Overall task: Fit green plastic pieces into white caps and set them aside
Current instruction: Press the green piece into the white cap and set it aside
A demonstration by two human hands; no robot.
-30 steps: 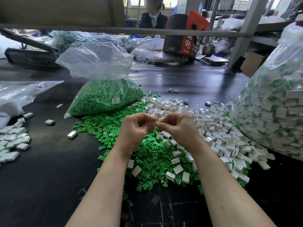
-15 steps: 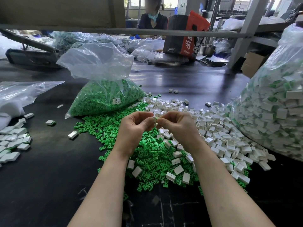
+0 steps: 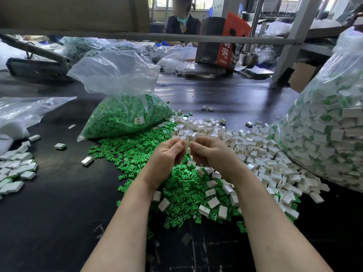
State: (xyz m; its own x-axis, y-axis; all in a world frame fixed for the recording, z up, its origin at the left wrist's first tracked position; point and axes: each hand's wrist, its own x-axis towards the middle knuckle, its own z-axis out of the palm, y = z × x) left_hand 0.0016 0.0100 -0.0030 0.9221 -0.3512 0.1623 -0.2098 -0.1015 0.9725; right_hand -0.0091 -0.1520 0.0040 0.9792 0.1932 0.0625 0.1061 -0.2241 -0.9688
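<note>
A: You are at a black table in a workshop, with another person seated across at twelve o'clock behind a grey rail.

B: And right under you?

A: A loose green pile spreads from the centre toward ten o'clock, and a white pile runs from one to four o'clock. A few white caps lie on top of the green where the two heaps meet.

B: Your hands?

A: Both are raised just above the heaps at the centre, knuckles toward you. Your left hand and right hand have their fingers curled in, thumbs nearly touching. Something small and pale shows between the thumbs, probably a cap, but the fingers hide most of it, so I cannot say which hand grips it.

B: The bags?

A: An open green bag stands at eleven o'clock, touching the green pile. A big clear bag of white and green parts fills three o'clock, against the white pile.

B: Anything set aside?

A: A finished group of white blocks lies at nine o'clock, well apart from the heaps, with two strays between. A red carton sits far back at one o'clock.
</note>
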